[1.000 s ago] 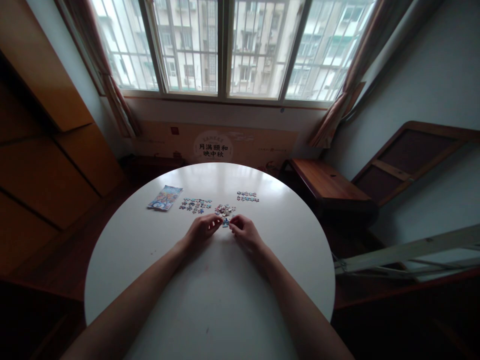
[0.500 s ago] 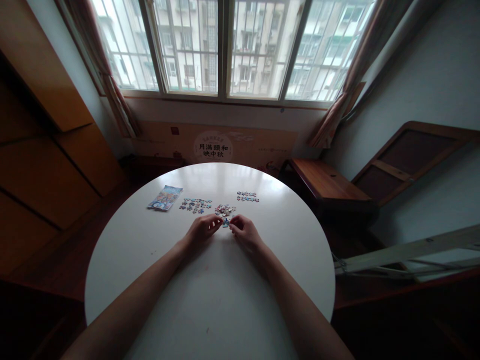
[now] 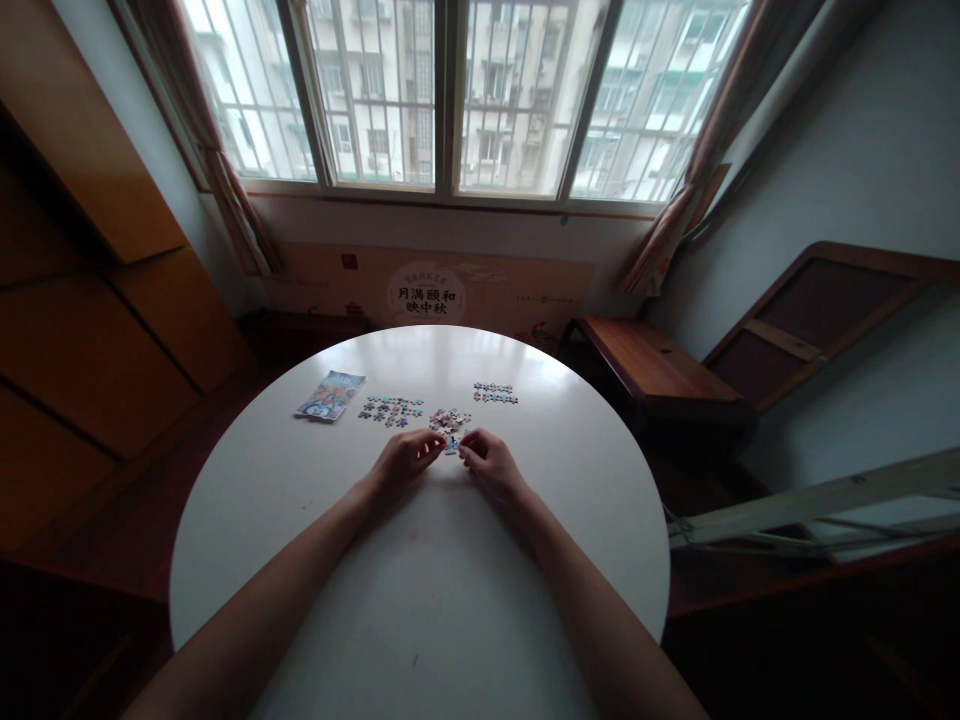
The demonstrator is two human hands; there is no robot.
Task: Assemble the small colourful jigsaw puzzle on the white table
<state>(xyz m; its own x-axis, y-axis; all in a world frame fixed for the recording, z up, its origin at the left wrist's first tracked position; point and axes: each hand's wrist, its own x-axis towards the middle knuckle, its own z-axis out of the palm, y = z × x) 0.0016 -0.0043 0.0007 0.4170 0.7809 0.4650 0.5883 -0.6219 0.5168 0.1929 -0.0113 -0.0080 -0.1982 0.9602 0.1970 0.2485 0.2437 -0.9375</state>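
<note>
Bluish jigsaw puzzle pieces point(image 3: 451, 446) are between my two hands, low over the near side of the loose heap. My left hand point(image 3: 409, 452) pinches at their left edge, thumb and fingers drawn together. From the right, the fingertips of my right hand point(image 3: 486, 458) close on the other side. Just beyond my fingers is a small heap of mixed puzzle pieces point(image 3: 448, 420), some with pale backs up. Rows of pieces point(image 3: 391, 410) lie to the left of the heap, and two short rows point(image 3: 495, 393) lie farther back on the right.
A colourful picture packet point(image 3: 331, 396) lies at the left on the round white table point(image 3: 345, 620). Beyond the table's right edge stand a wooden bench point(image 3: 652, 360) and a leaning wooden frame point(image 3: 832, 310). A metal ladder-like rail point(image 3: 810, 505) is at the lower right.
Almost nothing differs. Both hands stay in the same place, with only a tiny shift of the pieces between the fingertips.
</note>
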